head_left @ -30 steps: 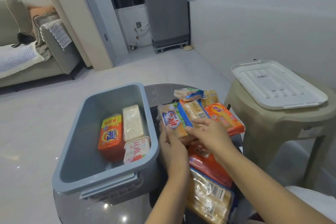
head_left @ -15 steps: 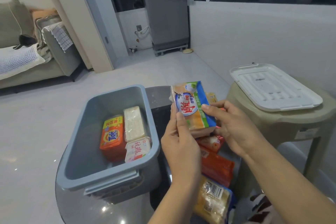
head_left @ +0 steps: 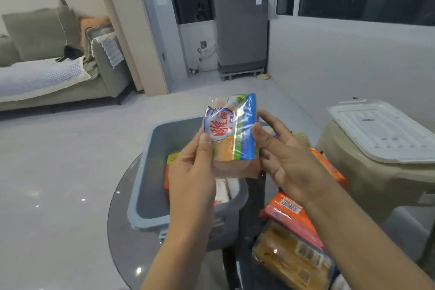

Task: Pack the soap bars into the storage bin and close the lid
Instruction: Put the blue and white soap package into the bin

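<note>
A: Nearest us, wrapped soap bars are lying loose on the round glass surface (head_left: 122, 223): a yellow bar (head_left: 292, 259) with a barcode, and an orange bar (head_left: 294, 219) just behind it.

B: And the hands?

A: The left hand (head_left: 193, 179) is clamping the raised soap pack (head_left: 231, 134) by its lower left corner, thumb on the front. The right hand (head_left: 284, 160) is sitting at the pack's right edge with fingers spread and loosening; I cannot tell whether it is gripping or only touching.

B: So the pack is hanging over the storage bin (head_left: 143, 195)?

A: Yes, above its open mouth, not inside. Beneath it, a few bars are already lying in the bin, partly hidden by the hands.

B: What are you worrying about?

A: The wrapper is looking glossy. If one hand is carrying it by a corner, it could be slipping and tumbling onto the surface instead of the bin, or landing crooked on the packed bars and wasting room. Stacked too high, the bars could be stopping the lid from seating.

B: Where is the lid (head_left: 381, 134)?

A: Farther right, resting on a beige stool (head_left: 367, 183), well apart from the bin.
</note>
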The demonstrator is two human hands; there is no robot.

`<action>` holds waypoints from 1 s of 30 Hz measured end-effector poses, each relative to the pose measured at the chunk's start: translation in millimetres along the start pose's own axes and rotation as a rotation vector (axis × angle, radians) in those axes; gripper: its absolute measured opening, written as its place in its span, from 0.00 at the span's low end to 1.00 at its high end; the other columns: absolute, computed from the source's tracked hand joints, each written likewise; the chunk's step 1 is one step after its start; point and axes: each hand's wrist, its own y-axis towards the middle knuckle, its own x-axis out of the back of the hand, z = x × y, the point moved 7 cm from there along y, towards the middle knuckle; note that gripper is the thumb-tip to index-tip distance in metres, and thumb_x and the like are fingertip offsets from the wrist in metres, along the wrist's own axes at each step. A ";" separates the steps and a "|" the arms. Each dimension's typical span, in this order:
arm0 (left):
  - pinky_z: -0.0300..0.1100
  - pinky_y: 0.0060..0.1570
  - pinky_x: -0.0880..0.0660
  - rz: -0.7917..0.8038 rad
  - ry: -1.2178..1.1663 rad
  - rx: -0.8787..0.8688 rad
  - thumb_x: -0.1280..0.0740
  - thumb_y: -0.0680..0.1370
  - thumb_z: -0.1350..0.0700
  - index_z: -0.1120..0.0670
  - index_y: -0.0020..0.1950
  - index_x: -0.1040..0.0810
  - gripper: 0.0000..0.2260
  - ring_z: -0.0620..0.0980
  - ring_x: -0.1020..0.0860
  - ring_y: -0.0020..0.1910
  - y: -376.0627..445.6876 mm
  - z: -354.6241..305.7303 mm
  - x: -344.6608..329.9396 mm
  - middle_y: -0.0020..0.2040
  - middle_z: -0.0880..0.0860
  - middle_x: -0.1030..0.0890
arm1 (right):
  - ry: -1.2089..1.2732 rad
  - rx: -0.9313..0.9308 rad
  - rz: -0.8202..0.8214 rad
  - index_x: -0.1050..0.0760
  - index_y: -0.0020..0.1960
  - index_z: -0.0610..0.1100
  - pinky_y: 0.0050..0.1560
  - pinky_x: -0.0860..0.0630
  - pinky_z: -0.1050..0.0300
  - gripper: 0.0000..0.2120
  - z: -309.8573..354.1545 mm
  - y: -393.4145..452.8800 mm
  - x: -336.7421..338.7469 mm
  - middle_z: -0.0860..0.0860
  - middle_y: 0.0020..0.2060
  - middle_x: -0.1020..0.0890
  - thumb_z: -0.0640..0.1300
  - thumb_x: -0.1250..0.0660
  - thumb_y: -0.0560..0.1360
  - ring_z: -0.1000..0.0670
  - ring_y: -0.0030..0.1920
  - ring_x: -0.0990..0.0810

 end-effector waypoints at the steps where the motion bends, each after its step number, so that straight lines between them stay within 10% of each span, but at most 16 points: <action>1: 0.38 0.38 0.19 -0.010 -0.018 0.038 0.38 0.79 0.55 0.54 0.48 0.15 0.11 0.47 0.15 0.42 3.8 -1.6 10.1 0.44 0.53 0.13 | -0.004 -0.021 0.007 0.30 0.65 0.54 0.46 0.18 0.53 0.39 -4.8 4.5 -6.7 0.47 0.54 0.16 0.54 0.24 0.56 0.47 0.52 0.16; 9: 0.38 0.32 0.21 -0.077 -0.080 0.177 0.39 0.79 0.58 0.59 0.43 0.19 0.11 0.47 0.17 0.33 24.4 -16.4 82.7 0.36 0.54 0.14 | -0.268 -0.186 0.233 0.24 0.52 0.52 0.39 0.19 0.54 0.25 -37.2 44.9 -69.1 0.50 0.47 0.15 0.57 0.26 0.57 0.50 0.46 0.15; 15: 0.39 0.35 0.19 -0.010 0.006 0.174 0.36 0.78 0.55 0.61 0.45 0.16 0.12 0.49 0.17 0.35 22.7 -15.6 103.3 0.40 0.57 0.14 | -0.124 -0.373 0.370 0.27 0.60 0.46 0.45 0.18 0.48 0.40 -58.8 65.9 -95.0 0.44 0.55 0.18 0.53 0.18 0.51 0.44 0.50 0.17; 23: 0.35 0.45 0.24 0.020 0.622 -0.027 0.28 0.70 0.45 0.44 0.44 0.14 0.07 0.41 0.20 0.47 30.3 -18.9 121.8 0.44 0.46 0.16 | -0.363 -0.601 0.385 0.20 0.54 0.38 0.44 0.18 0.51 0.25 -69.9 76.7 -82.2 0.43 0.47 0.15 0.51 0.26 0.61 0.46 0.44 0.15; 27: 0.25 0.38 0.27 0.035 0.530 0.046 0.27 0.70 0.48 0.37 0.36 0.16 0.05 0.32 0.21 0.41 35.6 -9.7 125.0 0.39 0.39 0.17 | -0.604 -0.687 0.453 0.23 0.57 0.39 0.56 0.22 0.47 0.25 -90.3 70.3 -82.5 0.43 0.50 0.17 0.50 0.30 0.64 0.44 0.49 0.19; 30: 0.34 0.54 0.29 -0.026 0.563 0.092 0.30 0.72 0.45 0.39 0.54 0.21 0.10 0.37 0.26 0.57 37.7 5.7 131.4 0.59 0.41 0.26 | -0.734 -0.779 0.513 0.21 0.51 0.42 0.49 0.20 0.53 0.21 -110.5 64.8 -82.7 0.46 0.45 0.16 0.53 0.29 0.62 0.48 0.43 0.17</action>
